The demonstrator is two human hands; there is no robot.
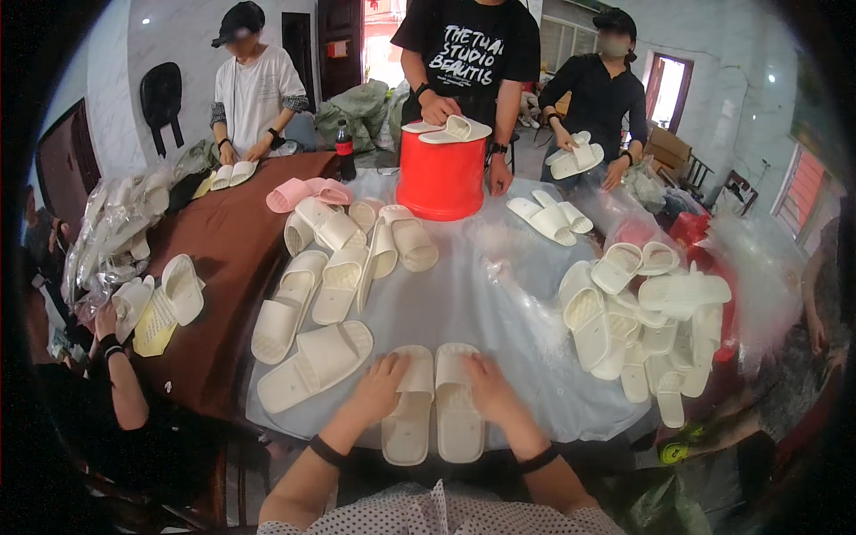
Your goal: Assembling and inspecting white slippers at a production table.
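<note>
Two cream slide slippers lie side by side at the table's near edge, soles down and toes pointing away from me. My left hand (382, 387) grips the outer side of the left slipper (408, 430), its fingers at the strap. The right slipper (461, 432) is held the same way by my right hand (495, 390), whose fingertips are partly hidden along the strap's edge. Just left of my left hand rests another cream slipper (312, 366), turned at an angle. Behind it several more cream slippers (339, 278) lie in a loose heap, with pink slippers (308, 193) at the far end.
A red bucket (443, 178), upside down, bears slippers under a person's hand. A big pile of cream slippers (615, 330) lies right, beside clear plastic bags (749, 276). Other people handle slippers around the brown-covered table (223, 241) and at far right. A dark bottle (345, 152) stands behind.
</note>
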